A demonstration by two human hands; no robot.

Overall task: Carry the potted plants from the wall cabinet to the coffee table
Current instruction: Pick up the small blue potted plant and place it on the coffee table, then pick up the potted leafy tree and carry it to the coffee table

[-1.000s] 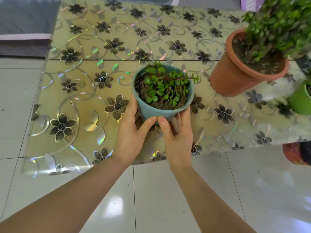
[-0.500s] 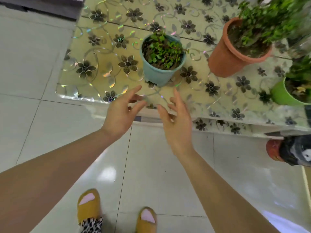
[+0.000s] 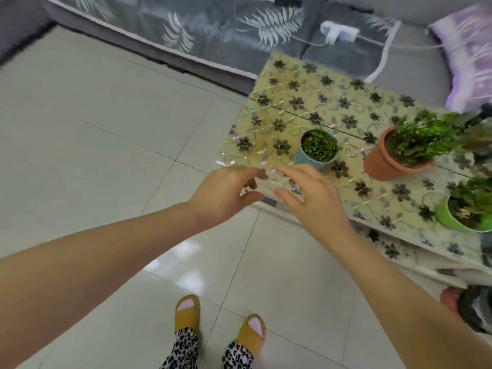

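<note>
While our left hand point(image 3: 226, 193) and right hand point(image 3: 311, 198) are hovering loosely spread, holding nothing, the teal pot point(image 3: 316, 149), terracotta pot point(image 3: 386, 161) and green pot point(image 3: 452, 219) are standing on the tabletop point(image 3: 279, 75) at right.

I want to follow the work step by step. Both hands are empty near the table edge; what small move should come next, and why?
Probably draw both hands back and turn away to fetch another plant. The left hand and right hand hold nothing, and the teal pot stands upright on the table beside the orange pot and green pot, so nothing needs doing here.
</note>
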